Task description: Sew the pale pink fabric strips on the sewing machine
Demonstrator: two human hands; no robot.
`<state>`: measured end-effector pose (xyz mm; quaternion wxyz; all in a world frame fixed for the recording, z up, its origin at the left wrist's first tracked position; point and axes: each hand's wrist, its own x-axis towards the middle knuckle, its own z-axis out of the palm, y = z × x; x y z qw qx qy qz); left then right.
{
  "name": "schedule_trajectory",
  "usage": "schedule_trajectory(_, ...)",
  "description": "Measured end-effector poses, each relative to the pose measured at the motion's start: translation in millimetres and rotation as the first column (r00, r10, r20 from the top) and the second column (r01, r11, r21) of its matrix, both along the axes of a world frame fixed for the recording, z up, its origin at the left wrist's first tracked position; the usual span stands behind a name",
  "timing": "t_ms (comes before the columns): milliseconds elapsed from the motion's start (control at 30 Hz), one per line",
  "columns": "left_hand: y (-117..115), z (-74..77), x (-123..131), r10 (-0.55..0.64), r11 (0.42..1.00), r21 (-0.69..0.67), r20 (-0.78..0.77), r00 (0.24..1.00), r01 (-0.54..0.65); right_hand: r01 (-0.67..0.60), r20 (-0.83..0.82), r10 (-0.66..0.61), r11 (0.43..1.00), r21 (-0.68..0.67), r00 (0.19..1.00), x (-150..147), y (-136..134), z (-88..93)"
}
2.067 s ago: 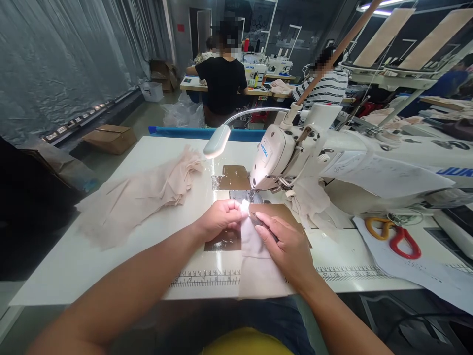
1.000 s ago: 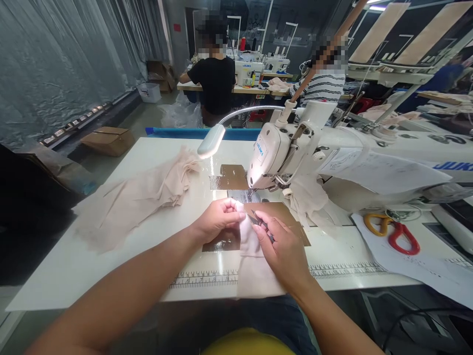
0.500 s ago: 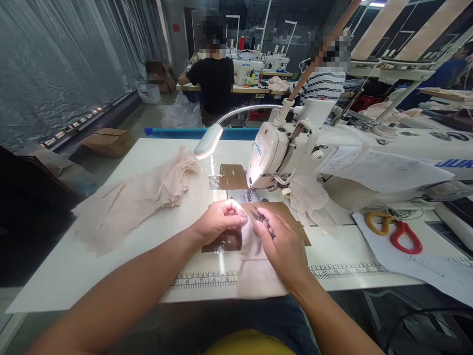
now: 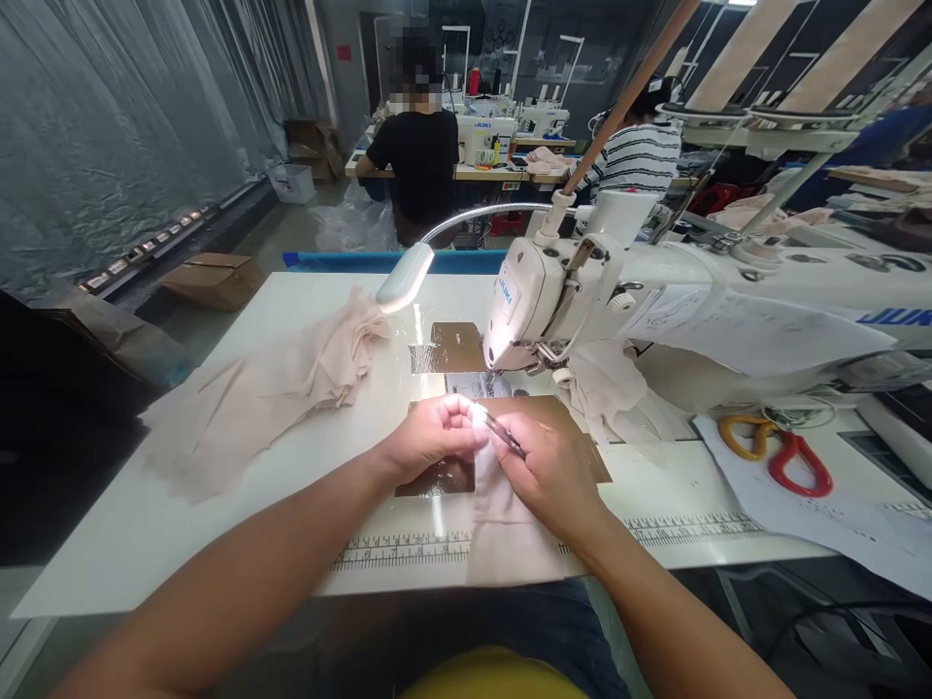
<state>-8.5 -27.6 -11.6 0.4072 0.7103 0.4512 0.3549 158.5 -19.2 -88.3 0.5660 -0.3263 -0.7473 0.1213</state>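
My left hand [image 4: 435, 437] pinches the upper edge of a pale pink fabric piece [image 4: 514, 544], which hangs down over the table's front edge. In my right hand [image 4: 549, 471] is a pair of small dark thread snips [image 4: 508, 436]. Their tips touch or nearly touch the fabric edge at my left fingertips; the exact contact is lost in the lamp's glare. Just beyond my hands stands the head of a white sewing machine [image 4: 520, 301], its needle area above a metal plate [image 4: 466, 385].
A heap of pale pink fabric [image 4: 283, 388] lies on the left of the white table [image 4: 240, 539]. A lamp [image 4: 405, 278] leans in from above. Scissors with orange and red handles [image 4: 801, 464] rest on paper at the right. Two people [image 4: 416, 160] sit farther back.
My right hand has brought the snips up and left to the fabric edge, and their blades, spread before, are now together. My left hand stays nearly where it was.
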Motion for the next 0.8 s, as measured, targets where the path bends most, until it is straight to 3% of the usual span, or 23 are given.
schedule_trajectory(200, -0.2, 0.5, -0.4, -0.015, 1.0, -0.006, 0.007, 1.0, 0.015, 0.113, 0.133, -0.121, 0.992, 0.06, 0.984, 2.4, 9.5, -3.6)
schedule_trajectory(500, 0.3, 1.5, -1.7, -0.013, 0.998, -0.058, 0.035, 0.999, 0.015, 0.079, -0.105, -0.075, 0.996, 0.034, 0.992, 6.8, 13.5, -6.7)
schedule_trajectory(800, 0.8, 2.8, 1.0, 0.025, 0.996, -0.094, 0.104, 0.994, -0.015, -0.262, -0.232, 0.239, 0.962, -0.077, 0.943, 21.6, 15.2, -28.2)
